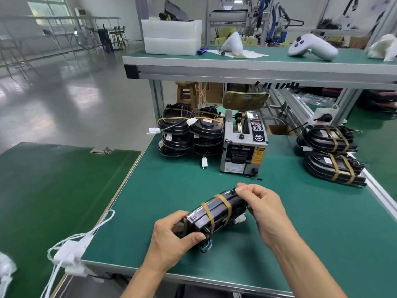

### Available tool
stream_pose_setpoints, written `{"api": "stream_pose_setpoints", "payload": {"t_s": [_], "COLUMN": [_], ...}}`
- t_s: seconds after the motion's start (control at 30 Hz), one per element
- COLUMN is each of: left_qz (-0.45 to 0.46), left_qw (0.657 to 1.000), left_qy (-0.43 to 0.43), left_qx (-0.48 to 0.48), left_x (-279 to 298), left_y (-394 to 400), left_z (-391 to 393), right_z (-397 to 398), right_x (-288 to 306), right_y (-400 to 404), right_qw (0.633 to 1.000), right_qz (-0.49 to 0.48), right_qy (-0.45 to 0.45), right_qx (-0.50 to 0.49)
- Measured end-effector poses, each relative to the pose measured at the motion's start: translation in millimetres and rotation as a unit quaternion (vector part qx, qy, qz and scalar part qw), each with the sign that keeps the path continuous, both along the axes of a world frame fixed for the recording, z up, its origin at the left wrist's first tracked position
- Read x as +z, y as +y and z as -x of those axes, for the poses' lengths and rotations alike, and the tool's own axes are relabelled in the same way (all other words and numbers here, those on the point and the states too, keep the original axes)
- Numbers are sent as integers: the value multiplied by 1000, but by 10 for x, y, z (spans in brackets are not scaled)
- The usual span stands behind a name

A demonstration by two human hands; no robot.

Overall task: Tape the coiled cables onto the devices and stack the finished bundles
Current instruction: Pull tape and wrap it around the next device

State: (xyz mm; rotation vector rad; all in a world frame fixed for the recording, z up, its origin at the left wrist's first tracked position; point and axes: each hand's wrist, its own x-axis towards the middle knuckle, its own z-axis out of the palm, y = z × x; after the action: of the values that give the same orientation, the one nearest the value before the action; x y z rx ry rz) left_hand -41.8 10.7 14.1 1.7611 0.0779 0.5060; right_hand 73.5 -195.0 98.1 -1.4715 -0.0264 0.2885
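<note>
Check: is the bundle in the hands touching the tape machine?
Apart. The head view shows bare green mat between the held bundle and the tape machine behind it.

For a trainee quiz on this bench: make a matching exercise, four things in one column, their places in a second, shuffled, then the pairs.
Things:
1. Black device bound with two tan tape bands
2. Grey metal tape dispenser
3. White pistol-shaped handheld controller
4. Loose white cords

Places:
A. On the raised shelf behind
B. Between left hand and right hand
C. Hanging over the mat's near-left corner
D. Mid-mat, right of the two black stacks

Pairs: 1-B, 2-D, 3-A, 4-C
</note>
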Motion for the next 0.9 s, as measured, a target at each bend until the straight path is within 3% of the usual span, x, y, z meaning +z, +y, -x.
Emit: {"api": "stream_pose_setpoints", "payload": {"t_s": [0.4,0.9], "left_qz": [5,3], "left_qw": [1000,1000], "left_qy": [2,2], "left_qx": [-2,-5], "left_x": [-10,-47], "left_y": [6,20], "left_z": [-5,-14], "right_z": [69,63], "right_x": [-75,-136], "right_y": [107,175], "right_qw": [999,997], "right_qz": [-24,21], "right_qy": [-13,-46], "right_qx": [-34,-55]}}
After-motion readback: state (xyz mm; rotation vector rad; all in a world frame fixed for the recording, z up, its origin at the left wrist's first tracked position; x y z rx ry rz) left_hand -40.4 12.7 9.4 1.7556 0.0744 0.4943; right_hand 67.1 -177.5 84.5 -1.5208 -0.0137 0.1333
